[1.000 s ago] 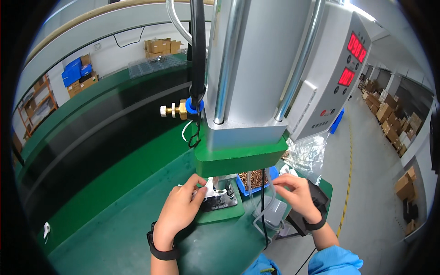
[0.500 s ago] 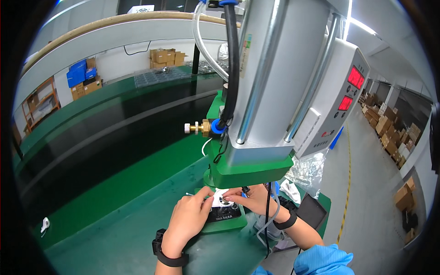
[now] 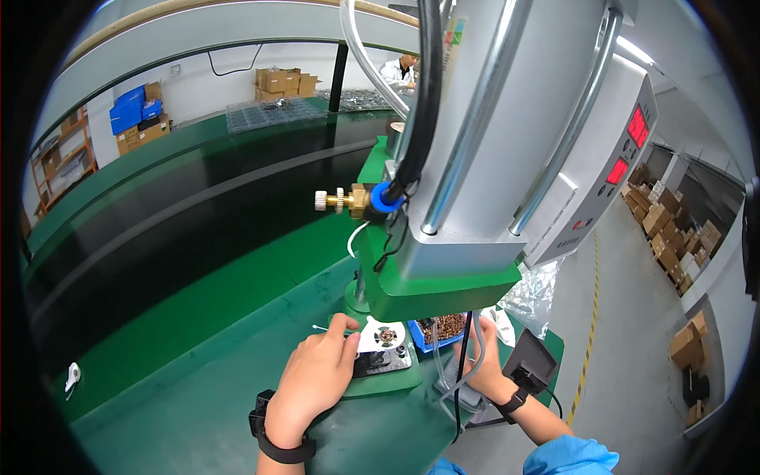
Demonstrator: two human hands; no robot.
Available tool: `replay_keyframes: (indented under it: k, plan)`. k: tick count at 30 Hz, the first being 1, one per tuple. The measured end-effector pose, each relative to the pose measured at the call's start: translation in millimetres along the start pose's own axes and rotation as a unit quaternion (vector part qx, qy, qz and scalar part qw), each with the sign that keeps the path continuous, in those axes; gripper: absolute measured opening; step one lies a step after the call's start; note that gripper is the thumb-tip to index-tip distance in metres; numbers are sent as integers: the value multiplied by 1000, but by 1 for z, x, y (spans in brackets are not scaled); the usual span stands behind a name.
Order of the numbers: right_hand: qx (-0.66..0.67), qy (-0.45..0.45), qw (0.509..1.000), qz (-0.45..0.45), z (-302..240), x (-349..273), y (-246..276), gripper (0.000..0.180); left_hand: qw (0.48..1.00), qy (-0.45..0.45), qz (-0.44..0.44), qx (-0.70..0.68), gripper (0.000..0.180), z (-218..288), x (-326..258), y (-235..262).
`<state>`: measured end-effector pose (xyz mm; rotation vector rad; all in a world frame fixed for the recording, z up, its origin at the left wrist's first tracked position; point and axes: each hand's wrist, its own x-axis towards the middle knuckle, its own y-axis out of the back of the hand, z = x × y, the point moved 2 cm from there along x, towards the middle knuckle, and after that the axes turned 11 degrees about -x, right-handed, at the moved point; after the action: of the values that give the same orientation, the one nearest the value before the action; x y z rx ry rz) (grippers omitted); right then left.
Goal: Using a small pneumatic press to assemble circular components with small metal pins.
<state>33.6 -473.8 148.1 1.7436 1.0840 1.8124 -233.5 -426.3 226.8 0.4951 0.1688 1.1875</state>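
A flat white plastic part (image 3: pixel 369 341) with a round opening and a copper-coloured centre rests on the black fixture block (image 3: pixel 383 362) under the press. My left hand (image 3: pixel 317 375) is closed at its left edge, thumb and forefinger pinching it. My right hand (image 3: pixel 484 362) is apart from the part, to the right, beside a blue bin (image 3: pixel 422 337) of small copper-coloured pieces (image 3: pixel 445 328). Its fingers look stretched out and apart, partly behind hanging cables, and I see nothing held.
The grey press cylinder (image 3: pixel 475 134) with its green head (image 3: pixel 443 294) stands above the fixture. A black cable (image 3: pixel 461 380) and clear tubing hang in front of my right hand. On the green ledge at left lies a white piece (image 3: pixel 73 375). A dark belt (image 3: pixel 198 206) runs behind.
My right hand has left the white part and moved right, next to the bin, uncovering the copper-coloured centre. My left hand stays at the part. The view has shifted slightly.
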Motion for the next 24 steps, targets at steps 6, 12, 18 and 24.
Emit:
replay_keyframes:
  k: [6, 12, 18, 24]
  plan:
    - [21, -39, 999, 5, 3, -4, -10, 60, 1000, 22, -17, -6, 18, 4, -3, 0]
    - [-176, 32, 982, -62, 0, 26, -11, 35, 1000, 21, -11, -7, 19, 0, -1, -3]
    - [-178, 62, 977, -103, 20, 46, -52, 27, 999, 26, -19, 18, 17, 5, -2, -2]
    - [-154, 56, 982, -93, 23, 45, -72, 26, 999, 26, -22, 23, 17, 5, -2, -5]
